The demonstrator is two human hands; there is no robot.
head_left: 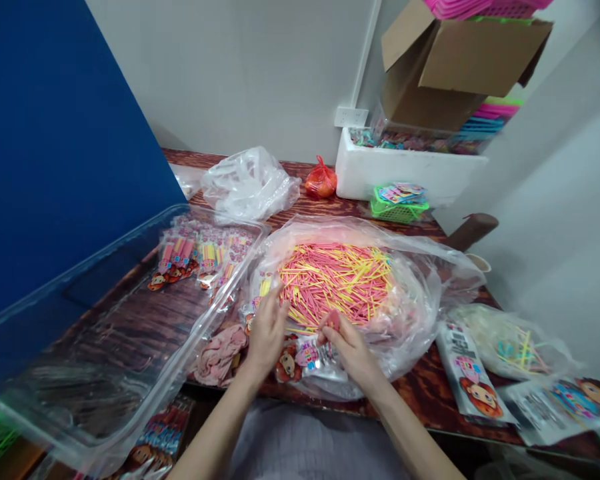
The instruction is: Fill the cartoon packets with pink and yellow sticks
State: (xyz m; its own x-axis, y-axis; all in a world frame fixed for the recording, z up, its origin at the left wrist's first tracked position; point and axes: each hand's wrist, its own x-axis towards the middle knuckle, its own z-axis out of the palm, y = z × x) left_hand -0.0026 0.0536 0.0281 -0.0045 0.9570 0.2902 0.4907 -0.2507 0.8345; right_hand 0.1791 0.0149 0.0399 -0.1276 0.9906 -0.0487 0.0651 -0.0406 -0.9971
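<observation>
A clear plastic bag [410, 327] lies open on the table, full of thin pink and yellow sticks [335, 280]. My left hand [269, 333] is over the bag's left edge, fingers stretched out, with nothing visible in it. At the front edge of the sticks, my right hand [349, 347] is closed on a small pink bundle [333, 320] that looks like sticks seen end-on. Just below and between the hands lies a printed packet [305, 357] with a cartoon head. Part of another packet with yellow sticks [265, 287] shows beside my left hand.
At left stands a large clear plastic bin [200, 333] with several filled packets [180, 253]. A pink cloth [223, 353] lies by its side. Printed packets [473, 380] lie at right. Behind are a green basket [397, 210], red-bagged fruit [321, 180] and a white foam box [405, 167].
</observation>
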